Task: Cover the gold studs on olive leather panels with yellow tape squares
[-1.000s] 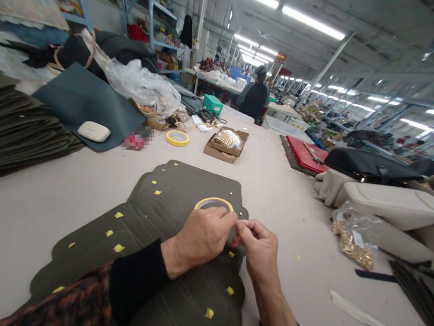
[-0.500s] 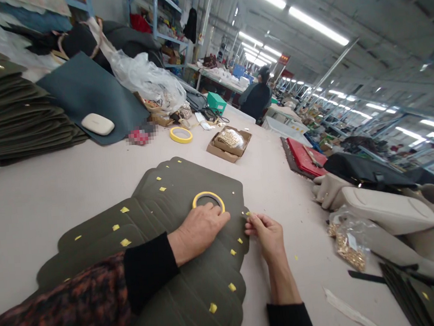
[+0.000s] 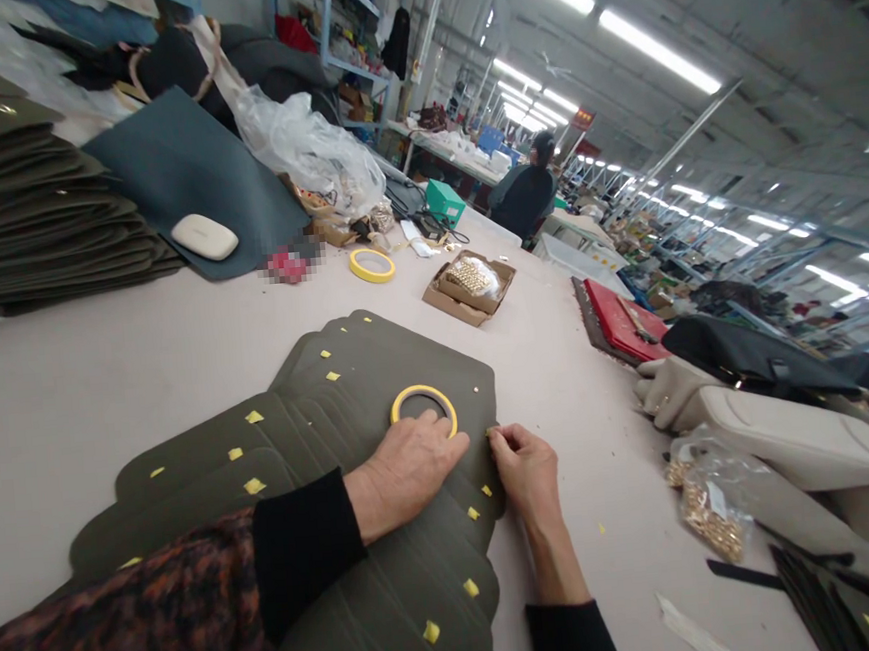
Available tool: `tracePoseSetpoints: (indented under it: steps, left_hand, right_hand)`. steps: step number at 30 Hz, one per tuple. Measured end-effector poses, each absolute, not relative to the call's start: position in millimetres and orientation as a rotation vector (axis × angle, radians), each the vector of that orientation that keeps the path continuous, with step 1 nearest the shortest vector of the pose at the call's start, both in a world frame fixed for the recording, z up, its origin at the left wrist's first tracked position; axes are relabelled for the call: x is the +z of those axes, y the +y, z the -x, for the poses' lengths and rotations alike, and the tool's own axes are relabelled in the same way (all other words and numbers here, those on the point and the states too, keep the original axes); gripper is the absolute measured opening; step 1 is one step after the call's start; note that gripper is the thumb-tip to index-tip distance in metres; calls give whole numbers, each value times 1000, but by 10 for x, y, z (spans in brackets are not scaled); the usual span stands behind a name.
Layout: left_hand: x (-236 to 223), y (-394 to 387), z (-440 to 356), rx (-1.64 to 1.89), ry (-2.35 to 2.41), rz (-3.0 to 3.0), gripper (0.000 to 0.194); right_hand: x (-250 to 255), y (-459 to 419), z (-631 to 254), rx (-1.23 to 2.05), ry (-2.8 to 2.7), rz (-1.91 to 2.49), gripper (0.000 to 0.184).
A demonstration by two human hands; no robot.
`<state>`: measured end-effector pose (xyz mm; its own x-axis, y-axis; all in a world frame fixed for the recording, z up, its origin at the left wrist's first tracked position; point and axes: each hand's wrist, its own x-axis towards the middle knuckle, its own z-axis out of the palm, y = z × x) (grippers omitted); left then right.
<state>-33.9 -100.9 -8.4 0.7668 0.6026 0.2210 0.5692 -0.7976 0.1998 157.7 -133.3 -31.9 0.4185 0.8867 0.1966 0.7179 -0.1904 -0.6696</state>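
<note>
Dark olive panels [image 3: 428, 341] lie overlapped on the table, dotted with small yellow tape pieces [image 3: 431, 632]. A roll of yellow tape [image 3: 402, 398] sits on the top panel. My left hand [image 3: 408, 468] lies over the near side of that roll, its fingers curled onto the ring and partly hidden. Thumb and forefinger of my right hand [image 3: 527, 464] are pinched at the right edge of the panels, around a tiny bit of yellow tape [image 3: 488, 433]. Close above it, a small shiny dot [image 3: 476, 389] shows on the panel.
Another yellow tape roll [image 3: 372, 265] and a cardboard box [image 3: 452, 309] with gold beads stand farther back. Olive panels are stacked [image 3: 42, 216] at left. On the right are beige bags [image 3: 796, 432] and a plastic bag of gold hardware [image 3: 709, 514]. A person [image 3: 521, 193] sits beyond.
My right hand has shifted slightly left, bringing its pinched fingertips and the tape bit onto the panel edge. My left hand stays at the roll. The view has shifted a little.
</note>
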Motion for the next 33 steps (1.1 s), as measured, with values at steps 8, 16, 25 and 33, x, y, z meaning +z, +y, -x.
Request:
tracePoseSetpoints:
  steps: [8, 16, 25, 33]
  left_hand:
    - [-87, -1006, 373, 410, 944, -2860, 10]
    - [-120, -996, 385, 456, 899, -2900, 12]
    - [15, -895, 436, 574, 758, -2813, 15]
    - [-11, -823, 461, 622, 687, -2714, 18]
  right_hand:
    - [-395, -1439, -1714, 599, -967, 1793, 57]
    - [-330, -1406, -1640, 218, -1540, 1933, 27]
    - [-164, -1463, -1648, 557, -1500, 2051, 26]
    - [-88, -1663, -1627, 768, -1500, 1836, 22]
